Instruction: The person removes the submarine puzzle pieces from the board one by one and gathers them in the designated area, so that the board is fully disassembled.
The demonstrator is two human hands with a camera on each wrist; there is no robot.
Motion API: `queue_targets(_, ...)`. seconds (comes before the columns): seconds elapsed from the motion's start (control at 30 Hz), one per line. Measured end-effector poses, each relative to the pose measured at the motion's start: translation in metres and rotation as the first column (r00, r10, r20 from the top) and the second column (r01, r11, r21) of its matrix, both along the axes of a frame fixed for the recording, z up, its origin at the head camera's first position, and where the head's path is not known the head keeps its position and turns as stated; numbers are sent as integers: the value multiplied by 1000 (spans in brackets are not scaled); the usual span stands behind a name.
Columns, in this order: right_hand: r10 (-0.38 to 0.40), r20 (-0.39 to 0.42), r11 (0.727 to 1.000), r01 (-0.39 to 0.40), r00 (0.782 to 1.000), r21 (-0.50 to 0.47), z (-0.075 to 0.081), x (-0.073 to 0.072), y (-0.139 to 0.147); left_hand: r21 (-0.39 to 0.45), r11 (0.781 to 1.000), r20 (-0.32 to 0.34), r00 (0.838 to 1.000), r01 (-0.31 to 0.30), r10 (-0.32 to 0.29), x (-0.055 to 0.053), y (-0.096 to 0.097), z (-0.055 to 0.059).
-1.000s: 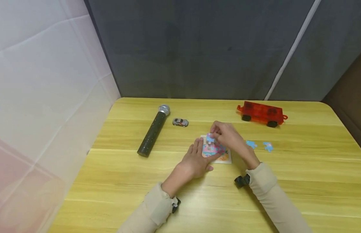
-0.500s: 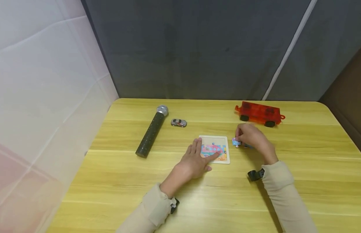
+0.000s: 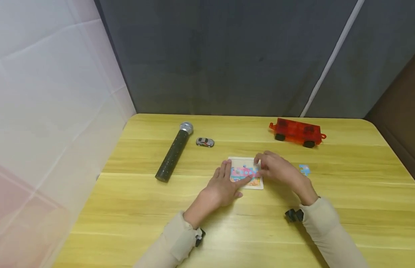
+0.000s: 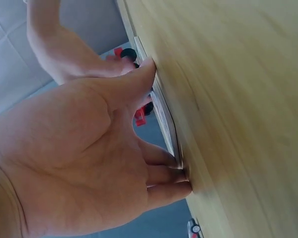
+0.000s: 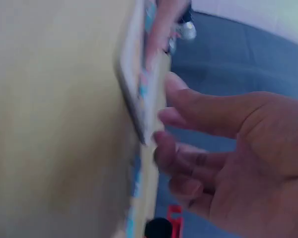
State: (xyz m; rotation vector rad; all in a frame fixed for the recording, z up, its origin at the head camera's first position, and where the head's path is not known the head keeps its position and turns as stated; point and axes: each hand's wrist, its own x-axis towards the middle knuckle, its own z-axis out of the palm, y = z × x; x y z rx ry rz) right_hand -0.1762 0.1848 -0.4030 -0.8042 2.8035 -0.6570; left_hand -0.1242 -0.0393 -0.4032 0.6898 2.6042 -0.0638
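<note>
A small puzzle tray (image 3: pixel 254 187) with a pale rim lies mid-table, its lower part filled with pink, blue and orange pieces. My left hand (image 3: pixel 222 187) rests on its left side, one finger stretched across the picture and the others at the left rim. In the left wrist view, the fingertips (image 4: pixel 170 194) touch down by the tray's edge. My right hand (image 3: pixel 279 171) is at the tray's right rim. The right wrist view, slightly blurred, shows its thumb and fingers apart with nothing between them. A blue puzzle piece (image 3: pixel 304 170) lies to the right of this hand.
A dark speckled microphone (image 3: pixel 174 154) lies at the left, with a small silver toy car (image 3: pixel 205 142) beside it. A red toy wagon (image 3: pixel 298 132) stands at the back right. Grey cloth (image 3: pixel 227 56) hangs behind the table.
My right hand lifted a blue piece from the tray and carried it right. It has come back to the tray's right rim without that piece. The left hand stays put.
</note>
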Motion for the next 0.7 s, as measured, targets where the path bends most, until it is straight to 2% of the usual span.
queue_targets(0.07, 17, 4, 1000, -17, 1000, -4, -4, 7, -4, 17, 1000, 6, 1000, -2, 2, 0, -1, 0)
queue_targets(0.2, -23, -25, 1000, 23, 999, 12, -10, 15, -9, 43, 999, 2, 1000, 5, -5, 5, -3, 3)
queue_targets(0.33, -32, -28, 999, 32, 999, 5, -13, 15, -9, 19, 998, -47, 997, 60, -59, 18, -4, 8)
queue_targets(0.47, -45, 2, 999, 45, 999, -18, -13, 14, -9, -2, 994, -72, 991, 111, -111, 29, -3, 9)
queue_targets(0.7, -61, 24, 998, 61, 998, -31, -11, 15, -11, -48, 993, -92, 989, 109, -113, 32, 0, 5)
